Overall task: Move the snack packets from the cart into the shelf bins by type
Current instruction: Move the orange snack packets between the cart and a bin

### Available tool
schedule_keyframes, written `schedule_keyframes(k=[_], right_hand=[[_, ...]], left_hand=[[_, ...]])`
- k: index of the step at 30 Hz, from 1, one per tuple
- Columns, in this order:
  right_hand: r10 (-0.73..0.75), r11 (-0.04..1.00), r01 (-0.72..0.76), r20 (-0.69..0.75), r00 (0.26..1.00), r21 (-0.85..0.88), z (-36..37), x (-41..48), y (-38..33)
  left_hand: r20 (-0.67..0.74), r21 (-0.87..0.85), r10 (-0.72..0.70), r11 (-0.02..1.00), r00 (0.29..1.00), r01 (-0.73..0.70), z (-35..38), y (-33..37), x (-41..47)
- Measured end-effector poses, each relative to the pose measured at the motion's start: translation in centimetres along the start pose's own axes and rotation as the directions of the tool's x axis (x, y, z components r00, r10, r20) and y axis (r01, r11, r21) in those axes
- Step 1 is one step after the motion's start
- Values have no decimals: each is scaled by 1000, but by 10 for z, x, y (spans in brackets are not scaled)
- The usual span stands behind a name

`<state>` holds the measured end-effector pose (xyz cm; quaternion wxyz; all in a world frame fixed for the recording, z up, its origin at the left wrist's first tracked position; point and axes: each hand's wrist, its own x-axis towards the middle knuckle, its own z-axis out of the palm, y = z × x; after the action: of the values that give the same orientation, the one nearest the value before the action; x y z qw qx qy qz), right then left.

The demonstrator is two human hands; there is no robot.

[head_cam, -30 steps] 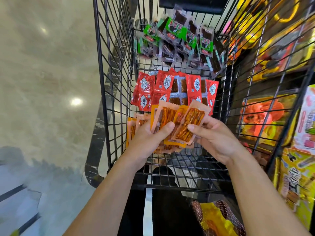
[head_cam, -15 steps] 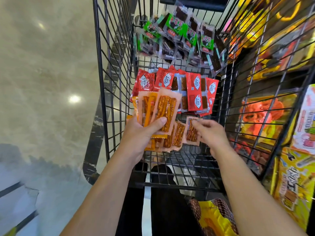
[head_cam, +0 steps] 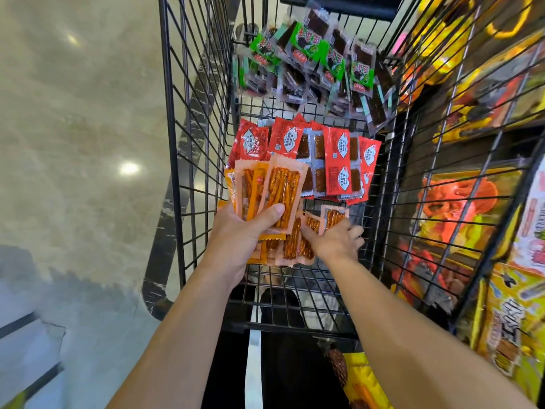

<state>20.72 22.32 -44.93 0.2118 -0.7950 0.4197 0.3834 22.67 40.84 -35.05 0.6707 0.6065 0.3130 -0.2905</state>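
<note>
A black wire cart (head_cam: 188, 119) holds three groups of snack packets. Green packets (head_cam: 312, 63) lie at the far end, red packets (head_cam: 336, 160) in the middle, orange packets (head_cam: 292, 246) at the near end. My left hand (head_cam: 244, 234) grips a fan of several orange packets (head_cam: 271, 190), thumb pressed across the front one. My right hand (head_cam: 336, 240) reaches down into the cart, fingers closing around loose orange packets on the cart floor, one packet (head_cam: 333, 216) standing up above its fingers.
Shelves with yellow and orange snack bags (head_cam: 460, 208) stand right of the cart, seen through its wire side. More yellow packs (head_cam: 513, 320) sit at the lower right. A netted yellow bag (head_cam: 362, 379) lies below the cart. Polished floor spreads to the left.
My left hand has lifted its fan of orange packets up and left. My right hand let go of that bundle and dropped lower into the cart onto the loose orange packets.
</note>
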Motion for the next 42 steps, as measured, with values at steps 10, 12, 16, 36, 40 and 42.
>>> schedule_keyframes(k=[10,12,16,36,40,42], right_hand=[[45,999,-44,-52,998,17,-6,12,11],[59,998,-59,-46,997,13,-8,14,10],[20,994,-15,-43,999,107,-4,13,15],[103,887,-124,71,992,445,-2,23,33],[3,823,-72,122,993,563,-12,16,37],[-70,776,-55,172,983,629,-24,4,36]], left_hand=[[-23,27,-50,998,998,51,2,0,0],[-21,35,-49,998,999,50,3,0,0],[-18,34,-42,999,999,42,3,0,1],[-7,48,-35,998,999,35,0,-5,4],[4,32,-31,999,1000,31,1,-3,0],[-2,25,-32,999,999,32,3,2,-6]])
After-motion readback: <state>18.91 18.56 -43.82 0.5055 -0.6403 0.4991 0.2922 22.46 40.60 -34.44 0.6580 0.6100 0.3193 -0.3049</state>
